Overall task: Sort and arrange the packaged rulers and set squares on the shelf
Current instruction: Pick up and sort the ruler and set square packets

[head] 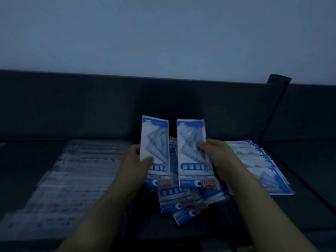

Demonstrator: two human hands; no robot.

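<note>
Two set-square packs held upright above shelf (pixel 300 179) centre: left pack (pixel 155 148) clamped by left hand (pixel 133 160), right pack (pixel 193 153) by right hand (pixel 218 157). Loose pile (pixel 183 202) beneath; fanned row (pixel 261 166) at right edge; ruler sleeves (pixel 72 179) at left.

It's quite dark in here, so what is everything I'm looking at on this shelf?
Held set square packs: two, blue and white, upright, one in the left hand, one in the right hand.
Loose set square packs: several, blue and white, jumbled heap below the held ones.
Fanned set square packs: a row, count unclear, blue and white, overlapped at right.
Clear ruler packs: many, transparent, overlapping at left.
Shelf: one, dark grey, under everything, with a raised back panel.
Wall: pale, behind.
Left hand: gripping its pack's left edge.
Right hand: gripping its pack's right edge.
</note>
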